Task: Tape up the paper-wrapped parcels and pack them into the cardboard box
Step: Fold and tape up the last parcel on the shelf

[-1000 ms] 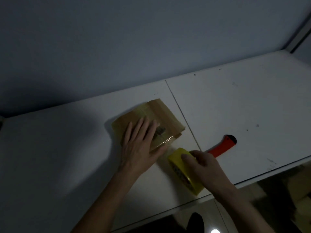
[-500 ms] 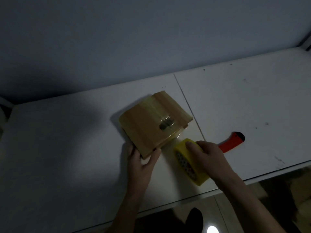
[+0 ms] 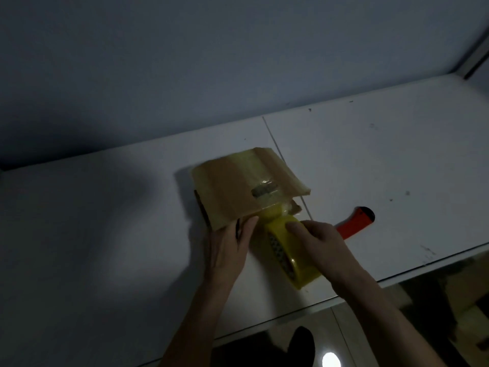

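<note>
Head view: the flat brown paper-wrapped parcel (image 3: 238, 189), tilted on the white worktop (image 3: 105, 234), lies at twelve o'clock of the left hand (image 3: 229, 250) pinching its near edge, while the right hand (image 3: 317, 245) clasps the yellow tape roll (image 3: 288, 252) touching its five-o'clock corner.

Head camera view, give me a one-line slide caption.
Left hand tilts a brown paper-wrapped parcel up off the white table while the right hand grips a yellow tape roll.
</note>
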